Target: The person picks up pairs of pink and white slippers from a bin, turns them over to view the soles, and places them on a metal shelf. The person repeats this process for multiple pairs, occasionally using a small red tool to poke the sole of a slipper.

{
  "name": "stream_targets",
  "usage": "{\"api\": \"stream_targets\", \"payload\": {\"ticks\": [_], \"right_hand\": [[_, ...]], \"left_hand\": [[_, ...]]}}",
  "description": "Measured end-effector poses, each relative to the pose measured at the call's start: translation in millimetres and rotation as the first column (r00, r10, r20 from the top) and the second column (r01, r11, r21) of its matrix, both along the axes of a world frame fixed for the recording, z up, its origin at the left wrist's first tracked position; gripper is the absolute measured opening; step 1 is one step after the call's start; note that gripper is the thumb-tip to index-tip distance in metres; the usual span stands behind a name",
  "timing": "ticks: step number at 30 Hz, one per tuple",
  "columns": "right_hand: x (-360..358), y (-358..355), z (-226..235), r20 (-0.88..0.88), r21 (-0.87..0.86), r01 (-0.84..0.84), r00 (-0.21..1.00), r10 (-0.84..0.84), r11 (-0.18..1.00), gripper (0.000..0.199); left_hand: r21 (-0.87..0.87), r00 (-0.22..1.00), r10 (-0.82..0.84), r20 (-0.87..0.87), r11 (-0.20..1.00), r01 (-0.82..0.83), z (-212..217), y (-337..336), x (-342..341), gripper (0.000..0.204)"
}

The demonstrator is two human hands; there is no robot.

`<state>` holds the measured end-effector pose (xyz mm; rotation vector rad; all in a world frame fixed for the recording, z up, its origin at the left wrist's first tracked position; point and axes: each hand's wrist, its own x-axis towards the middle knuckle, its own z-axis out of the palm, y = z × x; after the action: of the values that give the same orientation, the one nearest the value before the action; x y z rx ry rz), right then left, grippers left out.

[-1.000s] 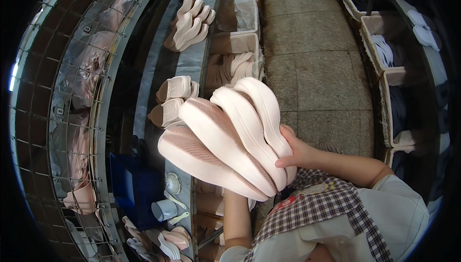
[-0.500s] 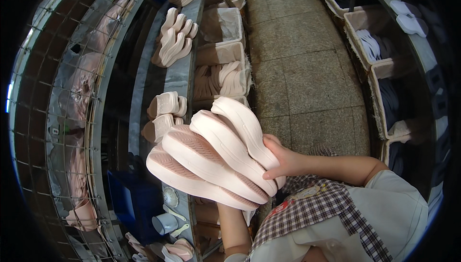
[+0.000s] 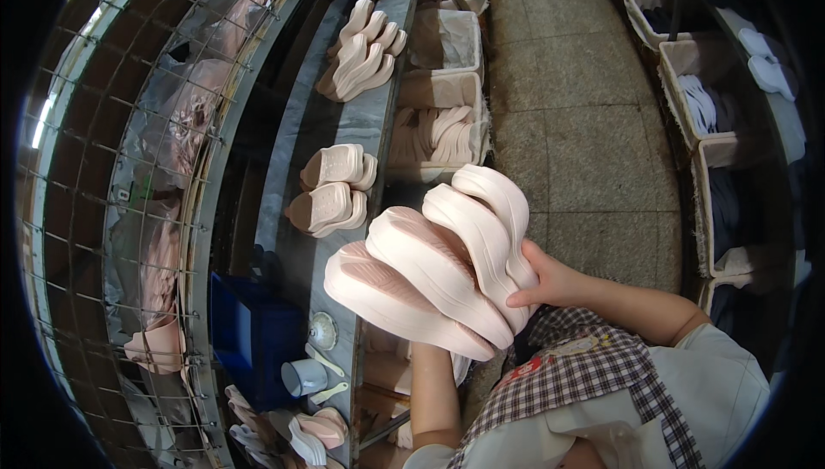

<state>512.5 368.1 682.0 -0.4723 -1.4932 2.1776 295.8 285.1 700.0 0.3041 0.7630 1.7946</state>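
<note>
Several pale pink shoe soles [image 3: 430, 276] with darker pink ribbed undersides are bunched together in front of me, fanned out toward the left. My right hand [image 3: 550, 278] is closed on their right ends, its thumb lying over the nearest edges. From below, my left forearm [image 3: 434, 396] runs up under the bunch; the soles hide the left hand and its fingers. Just beyond, on a narrow grey shelf [image 3: 296, 147], stand small stacks of pink soles [image 3: 335, 190] with brown sides facing left. More stacked soles [image 3: 361, 65] sit farther along it.
Cloth-lined bins [image 3: 438, 121] holding soles line the walkway's left side, and other bins [image 3: 700, 91] its right. A wire mesh rack [image 3: 172, 151] stands at far left. By the shelf's near end are a blue crate [image 3: 253, 336], a light blue mug [image 3: 303, 377] and loose soles [image 3: 322, 430].
The view has shifted, so shelf and floor appear farther right. The bunch of soles is also farther right in view and tilted slightly differently, with my right hand still on it.
</note>
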Motion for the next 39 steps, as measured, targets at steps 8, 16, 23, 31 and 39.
{"api": "stream_targets", "payload": {"ticks": [8,16,23,31,39], "right_hand": [[0.5,12.0,-17.9,-0.012,0.118,0.014,1.0,-0.012,0.993,0.098],[2.6,22.9,-18.7,-0.077,0.168,0.012,0.997,0.001,0.986,0.094],[4.7,34.8,-17.8,-0.071,0.546,0.186,0.982,-0.177,0.817,0.088],[5.9,82.3,4.6,-0.271,0.936,0.309,0.938,-0.216,0.167,0.047],[25.9,60.5,29.5,-0.211,-0.187,-0.06,0.977,0.02,0.98,0.036]], "left_hand": [[-0.005,1.0,-0.006,-0.005,1.0,0.006,-0.3,-3.2,5.1,0.054],[-0.014,1.0,-0.001,-0.004,1.0,0.001,-1.0,-9.0,11.1,0.054],[-0.018,1.0,-0.018,-0.004,1.0,0.018,-4.4,-11.9,22.8,0.054],[-0.054,1.0,-0.023,-0.011,0.998,0.023,-2.5,-19.6,43.1,0.054],[-0.015,0.993,-0.105,0.059,0.994,0.106,-4.4,-17.7,40.1,0.054]]}}
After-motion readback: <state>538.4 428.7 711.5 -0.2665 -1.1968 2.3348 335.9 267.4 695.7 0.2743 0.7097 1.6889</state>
